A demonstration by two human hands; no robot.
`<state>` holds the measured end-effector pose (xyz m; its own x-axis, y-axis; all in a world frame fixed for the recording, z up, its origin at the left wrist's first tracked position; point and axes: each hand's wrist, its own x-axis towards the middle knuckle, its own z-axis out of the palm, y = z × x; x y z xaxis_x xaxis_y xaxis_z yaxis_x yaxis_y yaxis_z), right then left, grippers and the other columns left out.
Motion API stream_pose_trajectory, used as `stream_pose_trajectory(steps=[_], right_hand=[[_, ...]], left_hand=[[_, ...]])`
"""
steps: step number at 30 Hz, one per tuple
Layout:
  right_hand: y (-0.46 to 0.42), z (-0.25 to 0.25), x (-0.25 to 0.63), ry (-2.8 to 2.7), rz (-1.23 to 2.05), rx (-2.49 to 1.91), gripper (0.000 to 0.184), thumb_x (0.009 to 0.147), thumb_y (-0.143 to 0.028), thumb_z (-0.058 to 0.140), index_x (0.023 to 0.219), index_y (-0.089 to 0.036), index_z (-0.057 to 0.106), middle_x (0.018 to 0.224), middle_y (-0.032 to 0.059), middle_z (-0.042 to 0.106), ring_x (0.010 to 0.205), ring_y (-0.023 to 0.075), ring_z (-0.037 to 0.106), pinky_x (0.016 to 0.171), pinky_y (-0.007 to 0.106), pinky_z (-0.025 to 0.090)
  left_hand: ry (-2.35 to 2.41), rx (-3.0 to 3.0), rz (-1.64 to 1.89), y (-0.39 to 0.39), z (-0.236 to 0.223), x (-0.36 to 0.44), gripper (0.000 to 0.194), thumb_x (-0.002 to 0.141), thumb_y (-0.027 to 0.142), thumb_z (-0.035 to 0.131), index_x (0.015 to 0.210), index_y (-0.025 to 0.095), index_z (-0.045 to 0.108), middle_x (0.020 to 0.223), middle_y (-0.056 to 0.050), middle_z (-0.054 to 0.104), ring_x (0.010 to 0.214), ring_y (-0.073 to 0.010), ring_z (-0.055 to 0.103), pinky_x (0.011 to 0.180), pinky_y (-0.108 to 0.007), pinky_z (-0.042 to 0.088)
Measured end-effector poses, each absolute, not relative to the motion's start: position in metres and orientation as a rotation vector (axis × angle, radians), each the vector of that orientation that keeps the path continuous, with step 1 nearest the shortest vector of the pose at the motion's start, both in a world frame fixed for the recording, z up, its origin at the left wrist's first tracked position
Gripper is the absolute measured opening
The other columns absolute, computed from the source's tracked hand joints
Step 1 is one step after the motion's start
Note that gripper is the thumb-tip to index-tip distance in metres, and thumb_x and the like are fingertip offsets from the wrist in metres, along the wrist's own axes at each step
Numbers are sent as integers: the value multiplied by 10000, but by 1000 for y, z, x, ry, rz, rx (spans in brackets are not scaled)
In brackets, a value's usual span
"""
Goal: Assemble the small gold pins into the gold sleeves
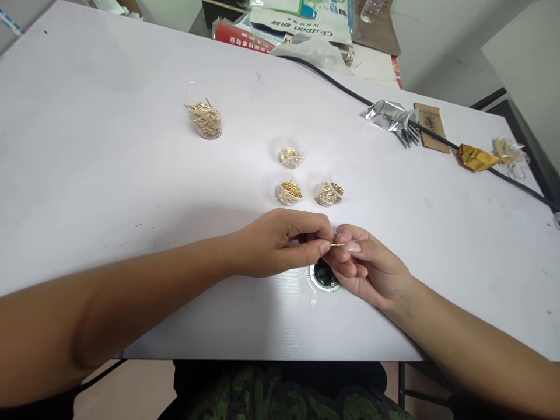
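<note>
Between my two hands is a thin gold-coloured metal pin (pixel 338 245). My left hand (pixel 291 242) pinches one end of it between thumb and forefinger. The other end lies in the fingertips of my right hand (pixel 367 262), whose remaining fingers are curled. Below the hands, partly covered by them, a round black dish with a pale rim (pixel 324 277) sits on the table. Just beyond my hands stand three small clear cups of tiny gold pieces: a left one (pixel 289 192), a right one (pixel 329 193) and a farther one (pixel 291 157).
A larger clear cup of long gold pins (pixel 205 119) stands farther left on the white table (pixel 109 146). A black cable (pixel 336 84) crosses the far right, with silver foil (pixel 391 116), a brown card (pixel 431 125) and gold foil (pixel 476 157) along it. Plastic bags (pixel 301 23) lie past the far edge.
</note>
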<state>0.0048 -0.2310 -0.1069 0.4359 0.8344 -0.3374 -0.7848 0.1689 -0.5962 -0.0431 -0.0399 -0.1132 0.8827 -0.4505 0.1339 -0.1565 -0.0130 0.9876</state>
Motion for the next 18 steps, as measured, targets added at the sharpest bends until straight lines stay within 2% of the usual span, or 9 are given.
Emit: stream_pose_trajectory(steps=[12, 18], right_hand=[[-231, -106, 3, -22, 1142, -857, 46, 712, -168, 760, 748, -194, 746, 625, -29, 663, 486, 2, 566, 449, 34, 440], [-228, -105, 3, 15, 1132, -848, 45, 701, -147, 766, 730, -175, 748, 612, -17, 668, 497, 22, 603, 440, 30, 458]], left_hand=[[-541, 1671, -132, -41, -114, -43, 112, 876, 160, 498, 784, 128, 551, 680, 22, 519, 628, -60, 441, 590, -173, 376], [-553, 1716, -121, -40, -114, -43, 107, 872, 165, 493, 782, 138, 545, 686, 19, 532, 632, -67, 452, 594, -180, 382]])
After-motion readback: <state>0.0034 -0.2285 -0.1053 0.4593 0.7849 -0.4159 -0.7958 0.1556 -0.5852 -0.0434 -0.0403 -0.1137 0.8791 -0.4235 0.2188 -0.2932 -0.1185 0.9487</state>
